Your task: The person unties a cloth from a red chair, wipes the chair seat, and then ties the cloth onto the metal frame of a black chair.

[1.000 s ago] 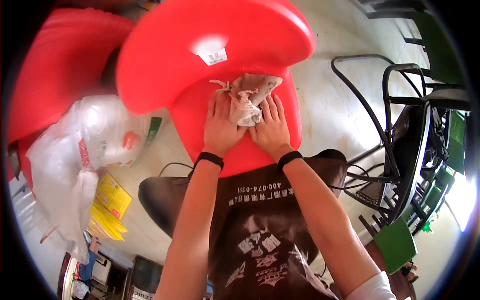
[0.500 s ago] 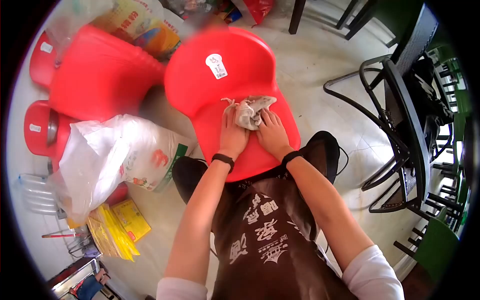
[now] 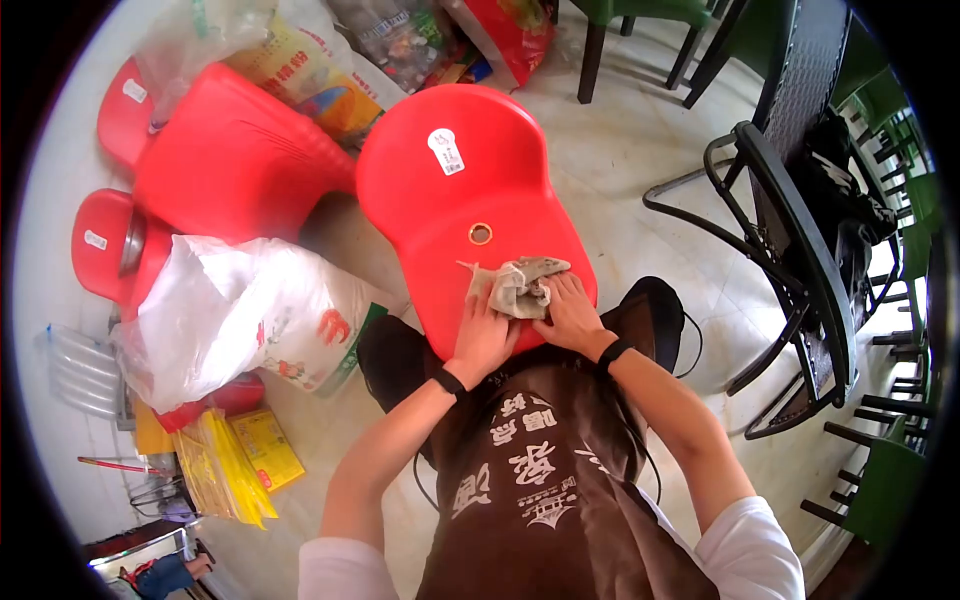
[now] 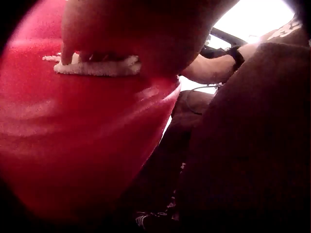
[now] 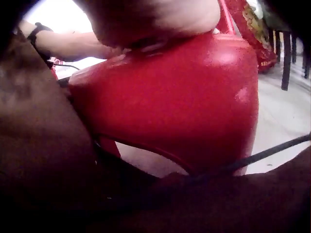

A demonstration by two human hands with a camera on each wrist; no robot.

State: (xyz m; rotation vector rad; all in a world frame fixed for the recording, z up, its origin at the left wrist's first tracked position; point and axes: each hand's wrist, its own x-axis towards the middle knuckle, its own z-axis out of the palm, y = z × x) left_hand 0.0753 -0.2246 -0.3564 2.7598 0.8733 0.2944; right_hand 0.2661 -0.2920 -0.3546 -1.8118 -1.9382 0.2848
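A red plastic chair (image 3: 425, 270) stands before me, its seat toward my body. On the front part of its seat lies a crumpled greyish-white cloth (image 3: 520, 288) with frayed edges. My left hand (image 3: 487, 335) lies on the cloth's left side, fingers extended forward, pressing it to the seat. On its right side my right hand (image 3: 573, 318) presses too, with fingers stretched over it. The left wrist view shows the cloth's pale edge (image 4: 97, 68) flat beneath the fingers. A round hole with a metal-looking ring (image 3: 481, 234) shows in the seat beyond the cloth.
More red chairs (image 3: 245, 160) stand at the left, beside a large white plastic bag (image 3: 230, 310) and yellow packets (image 3: 225, 465). A black metal-framed chair (image 3: 790, 270) is at the right. Full sacks (image 3: 310, 70) and green chairs (image 3: 640, 10) stand at the back.
Both hands have slid the cloth over the seat toward my body, uncovering the ringed hole. The head view has shifted, showing more of the floor and the sacks at the back.
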